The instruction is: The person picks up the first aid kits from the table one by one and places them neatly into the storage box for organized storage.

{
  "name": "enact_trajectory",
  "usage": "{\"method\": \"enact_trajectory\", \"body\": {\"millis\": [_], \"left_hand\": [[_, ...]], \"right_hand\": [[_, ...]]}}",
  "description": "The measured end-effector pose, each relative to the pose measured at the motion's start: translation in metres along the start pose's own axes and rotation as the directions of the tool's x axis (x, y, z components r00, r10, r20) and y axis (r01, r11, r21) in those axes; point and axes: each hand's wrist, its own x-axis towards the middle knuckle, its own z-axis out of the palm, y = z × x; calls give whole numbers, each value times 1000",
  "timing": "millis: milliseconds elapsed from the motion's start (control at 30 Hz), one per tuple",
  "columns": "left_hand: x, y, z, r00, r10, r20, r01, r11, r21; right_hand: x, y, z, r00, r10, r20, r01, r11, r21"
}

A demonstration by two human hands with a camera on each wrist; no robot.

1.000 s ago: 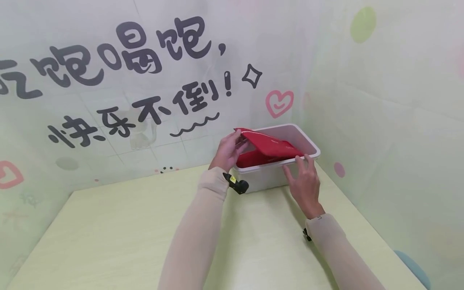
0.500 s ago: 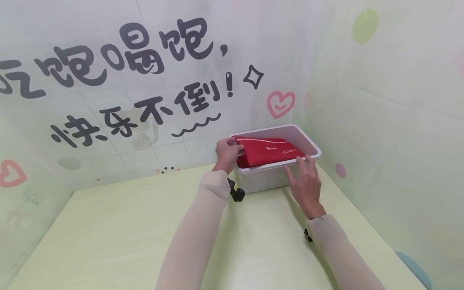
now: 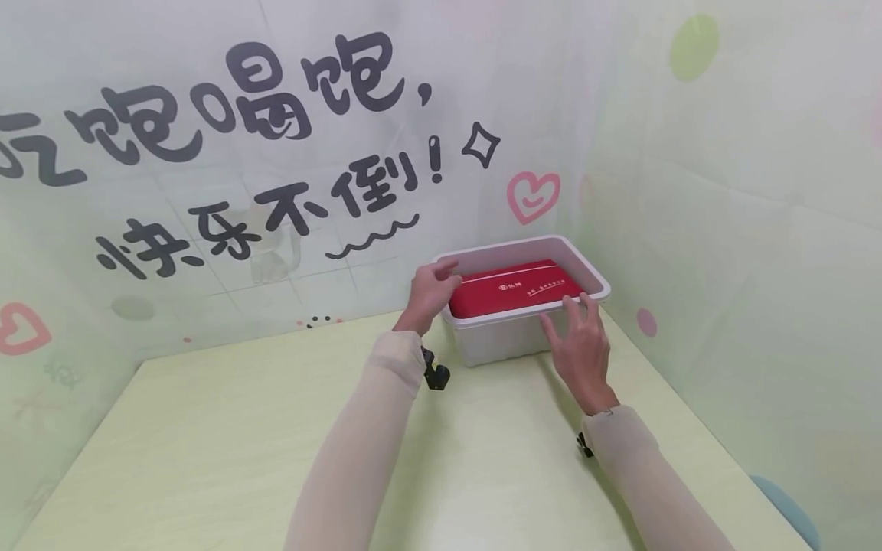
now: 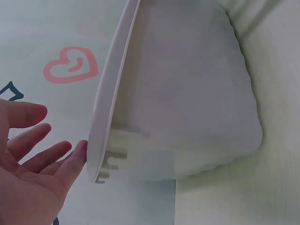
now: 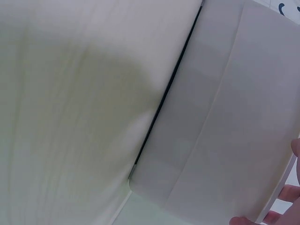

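Note:
A white plastic storage bin (image 3: 506,342) stands on the table, wider than deep, with a raised rim. Inside it a flat red pouch (image 3: 513,292), with white print and a white line along its far edge, lies face up. At the bin's left end my left hand (image 3: 430,295) holds nothing, its fingers loosely spread. The left wrist view has one finger of that hand (image 4: 35,164) right at the bin's rim (image 4: 105,93). My right hand (image 3: 582,352) grips the front rim near the right corner, fingers over the edge and thumb outside.
The pale wooden table (image 3: 276,436) extends left and toward me. Behind the bin is a wall (image 3: 344,176) with dark lettering and a pink heart; another wall (image 3: 744,229) runs close along the right. A blue rounded shape (image 3: 785,509) shows past the table's right edge.
The pouch's raised left end has come down, and it now lies flat in the bin. My left hand has let go of it and drawn slightly back. The right hand stayed on the rim.

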Motion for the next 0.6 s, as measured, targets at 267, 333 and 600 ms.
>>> {"method": "enact_trajectory", "body": {"millis": [267, 333, 600], "left_hand": [[1, -14, -22, 995, 2, -100, -1, 1000, 15], [0, -19, -27, 991, 26, -128, -19, 998, 55], [-6, -48, -48, 972, 147, -183, -79, 939, 336]], "right_hand": [[3, 0, -2, 1000, -3, 27, 4, 1000, -19], [3, 2, -5, 1000, -11, 26, 13, 999, -51], [17, 7, -15, 995, -97, 1, 95, 977, -192]]}}
